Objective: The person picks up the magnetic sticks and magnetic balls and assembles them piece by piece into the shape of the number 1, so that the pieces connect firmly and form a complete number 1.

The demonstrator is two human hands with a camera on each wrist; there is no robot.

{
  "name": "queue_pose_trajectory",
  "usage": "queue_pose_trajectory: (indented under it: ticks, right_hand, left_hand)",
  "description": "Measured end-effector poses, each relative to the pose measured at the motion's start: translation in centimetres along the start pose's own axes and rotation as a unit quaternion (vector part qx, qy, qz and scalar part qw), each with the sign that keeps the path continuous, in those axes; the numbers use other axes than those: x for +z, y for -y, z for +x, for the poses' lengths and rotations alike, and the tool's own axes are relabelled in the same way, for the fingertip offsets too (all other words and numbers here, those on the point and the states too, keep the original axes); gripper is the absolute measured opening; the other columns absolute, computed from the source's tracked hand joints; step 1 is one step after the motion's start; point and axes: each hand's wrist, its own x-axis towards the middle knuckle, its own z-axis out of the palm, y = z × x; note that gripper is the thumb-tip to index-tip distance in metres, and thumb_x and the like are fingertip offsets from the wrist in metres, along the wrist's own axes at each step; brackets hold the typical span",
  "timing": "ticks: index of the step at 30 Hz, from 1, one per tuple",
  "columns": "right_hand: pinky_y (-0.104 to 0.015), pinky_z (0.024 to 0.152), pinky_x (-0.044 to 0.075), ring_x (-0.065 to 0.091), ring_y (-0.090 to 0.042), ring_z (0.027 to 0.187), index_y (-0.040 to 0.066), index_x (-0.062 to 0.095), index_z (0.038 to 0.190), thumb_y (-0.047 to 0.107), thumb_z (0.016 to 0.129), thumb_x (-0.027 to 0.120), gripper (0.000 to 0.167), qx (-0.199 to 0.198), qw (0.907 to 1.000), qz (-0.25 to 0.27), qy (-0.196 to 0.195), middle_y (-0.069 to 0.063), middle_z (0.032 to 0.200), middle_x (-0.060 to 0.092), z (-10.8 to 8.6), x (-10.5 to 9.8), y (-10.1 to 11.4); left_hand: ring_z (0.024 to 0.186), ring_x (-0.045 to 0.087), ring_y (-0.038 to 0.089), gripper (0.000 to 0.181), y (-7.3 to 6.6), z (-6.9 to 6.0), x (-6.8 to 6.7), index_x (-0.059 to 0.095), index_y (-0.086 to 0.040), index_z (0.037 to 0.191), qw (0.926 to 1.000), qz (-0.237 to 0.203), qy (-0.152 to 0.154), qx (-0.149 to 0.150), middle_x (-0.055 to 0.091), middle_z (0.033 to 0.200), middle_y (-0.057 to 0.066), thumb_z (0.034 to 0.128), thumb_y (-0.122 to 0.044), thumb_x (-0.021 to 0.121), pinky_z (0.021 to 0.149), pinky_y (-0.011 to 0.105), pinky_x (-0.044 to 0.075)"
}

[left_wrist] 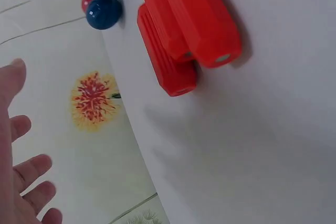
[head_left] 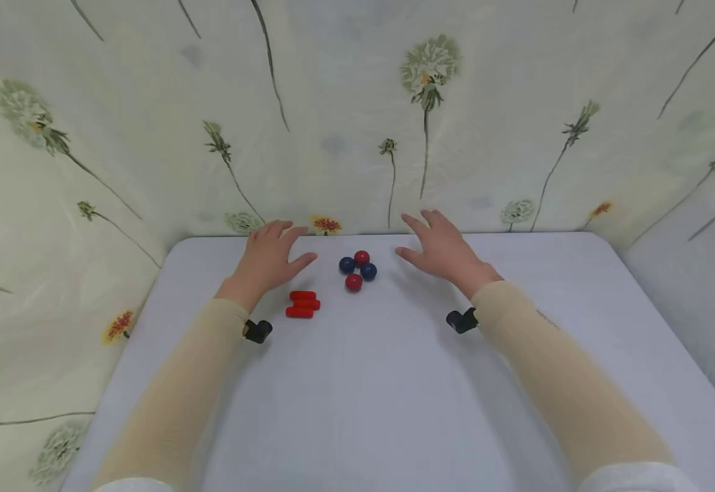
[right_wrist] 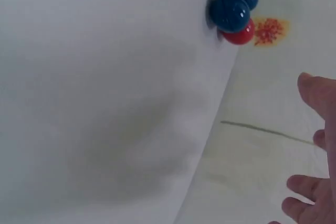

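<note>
Two red balls and two dark blue balls lie close together near the table's far edge; one red ball (head_left: pixel 354 282) is at the front and a blue ball (head_left: pixel 368 271) beside it. To their left, several red ridged sticks (head_left: pixel 305 305) lie side by side, seen larger as red sticks (left_wrist: pixel 199 19) in the left wrist view. My left hand (head_left: pixel 273 254) hovers behind and left of the sticks, fingers spread, holding nothing. On the other side of the balls my right hand (head_left: pixel 443 249) is held above the table, fingers apart, with nothing in it.
The white table (head_left: pixel 357 396) has its far edge against a curtain (head_left: pixel 332 137) printed with dandelions. Black wrist cameras, one by the left cuff (head_left: pixel 259 331) and one by the right cuff (head_left: pixel 461 320), stick inward over the table.
</note>
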Motion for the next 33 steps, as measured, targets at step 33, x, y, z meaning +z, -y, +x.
queue_pose_trajectory:
  ticks: [33]
  right_hand:
    - [-0.041,0.107,0.038,0.050,-0.023,0.126,0.012,0.053,0.138,0.031,0.096,0.064,0.047,-0.062,0.9880,0.141,-0.013,-0.007,0.137,0.054,-0.3,8.1,2.7]
  left_hand:
    - [0.100,0.054,0.016,0.030,1.4,-9.4,6.2,0.067,-0.021,0.115,0.9623,-0.269,0.002,-0.038,0.057,0.107,-0.004,0.0882,-0.032,0.075,0.086,0.038,0.049]
